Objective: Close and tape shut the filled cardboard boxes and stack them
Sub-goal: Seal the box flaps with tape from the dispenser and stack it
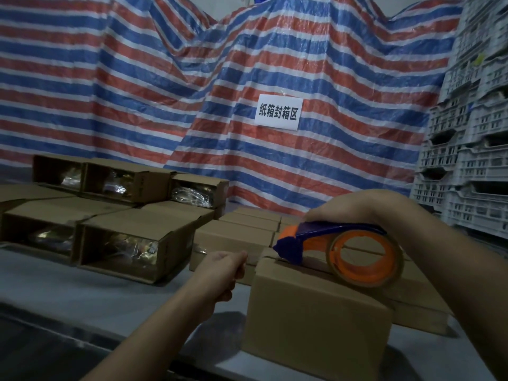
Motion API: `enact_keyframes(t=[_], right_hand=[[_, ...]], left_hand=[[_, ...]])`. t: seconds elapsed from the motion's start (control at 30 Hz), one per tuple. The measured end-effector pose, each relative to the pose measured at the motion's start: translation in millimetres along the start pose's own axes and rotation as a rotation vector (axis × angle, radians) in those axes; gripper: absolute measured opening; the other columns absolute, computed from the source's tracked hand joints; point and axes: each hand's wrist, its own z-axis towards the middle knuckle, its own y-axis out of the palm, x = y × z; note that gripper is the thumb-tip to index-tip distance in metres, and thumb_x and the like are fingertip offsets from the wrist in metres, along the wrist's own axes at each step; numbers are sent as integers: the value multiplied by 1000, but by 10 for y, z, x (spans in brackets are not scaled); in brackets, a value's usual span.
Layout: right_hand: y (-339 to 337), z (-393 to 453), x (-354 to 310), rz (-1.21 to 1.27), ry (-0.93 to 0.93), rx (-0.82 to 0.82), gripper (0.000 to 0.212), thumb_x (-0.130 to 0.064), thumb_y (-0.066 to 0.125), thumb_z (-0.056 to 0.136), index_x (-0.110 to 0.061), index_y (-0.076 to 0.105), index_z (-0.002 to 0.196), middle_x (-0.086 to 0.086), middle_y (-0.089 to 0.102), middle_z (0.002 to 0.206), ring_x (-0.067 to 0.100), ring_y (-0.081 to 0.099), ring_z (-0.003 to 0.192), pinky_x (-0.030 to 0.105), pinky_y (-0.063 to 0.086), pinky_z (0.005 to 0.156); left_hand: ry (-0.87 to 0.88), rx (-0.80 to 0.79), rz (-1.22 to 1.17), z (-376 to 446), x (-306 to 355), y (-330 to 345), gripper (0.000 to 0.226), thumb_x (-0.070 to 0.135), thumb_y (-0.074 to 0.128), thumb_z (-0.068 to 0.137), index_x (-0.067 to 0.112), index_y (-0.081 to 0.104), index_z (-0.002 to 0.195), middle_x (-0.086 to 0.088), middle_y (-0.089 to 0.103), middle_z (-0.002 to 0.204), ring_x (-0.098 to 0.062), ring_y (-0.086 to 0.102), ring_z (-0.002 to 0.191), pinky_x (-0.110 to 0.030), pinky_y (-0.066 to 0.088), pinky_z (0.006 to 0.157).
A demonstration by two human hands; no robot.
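Taping: right hand (pixel 354 207) grips dispenser (pixel 341 247) on box (pixel 316 306) seam; left hand (pixel 224 270) curled, contents indiscernible. Advise steady, centred pull.

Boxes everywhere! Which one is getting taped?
The closed box nearest the camera: the right hand presses the tape dispenser on its top. The others sit untouched.

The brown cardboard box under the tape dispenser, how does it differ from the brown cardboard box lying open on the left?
The brown cardboard box under the tape dispenser has its flaps closed; the brown cardboard box lying open on the left shows plastic-wrapped contents through its open side. The first has the blue and orange tape dispenser on its top seam, gripped by the right hand; nothing touches the second. The first lies nearer the camera. Both are plain brown cardboard on the grey table.
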Motion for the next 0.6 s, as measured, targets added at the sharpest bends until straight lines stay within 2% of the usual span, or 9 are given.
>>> enact_keyframes(t=[0.1,0.17,0.23,0.37,0.43,0.5,0.57,0.6], right_hand=[[-6,23,0,1,6,-22,37,-56,51,98,-21,63,101,-7,69,57,4,62,45,19,48,50],[-14,44,18,11,-3,-44,38,-56,53,97,-21,64,106,-5,71,63,5,64,50,21,50,56],[-22,56,32,33,-9,-62,39,-56,55,96,-20,64,108,-4,72,67,6,65,52,21,51,55],[-25,68,39,17,-2,-53,40,-57,55,94,-20,66,106,-3,72,67,7,64,52,22,52,56],[-30,70,41,2,-12,-44,40,-58,55,94,-21,66,106,-4,72,67,7,64,52,20,52,54],[-31,71,35,-6,-15,-47,39,-57,54,96,-20,65,104,-5,71,63,5,64,49,17,50,48],[-25,77,27,4,-13,-54,38,-55,53,97,-19,64,102,-5,70,59,5,63,46,15,48,44],[-18,83,19,12,-14,-58,37,-54,52,98,-19,63,101,-6,69,58,4,62,45,14,48,42]], left_hand=[[-76,-35,-18,-24,-87,109,27,34,55,97,13,61,81,-2,52,68,-14,43,57,-25,35,53],[-102,-56,-44,-38,-133,189,36,40,56,96,6,66,98,-8,58,82,-23,50,74,-33,41,67],[-116,-44,-41,-40,-139,226,42,44,55,95,5,65,107,-10,59,89,-26,51,82,-37,41,73],[-151,-24,62,-29,-121,184,42,55,50,95,14,62,94,-8,49,81,-18,41,63,-29,34,57],[-189,-39,162,-42,-180,146,51,67,48,90,17,59,89,-5,50,77,-15,42,61,-28,36,57],[-144,-26,274,-73,-229,134,53,67,45,91,18,63,87,0,55,73,-12,49,60,-27,40,58],[18,77,298,-53,-197,140,44,56,41,98,21,67,88,3,61,72,-7,56,61,-26,45,60],[95,131,266,-18,-146,150,40,51,40,100,22,66,90,1,65,79,-9,60,69,-29,49,67]])
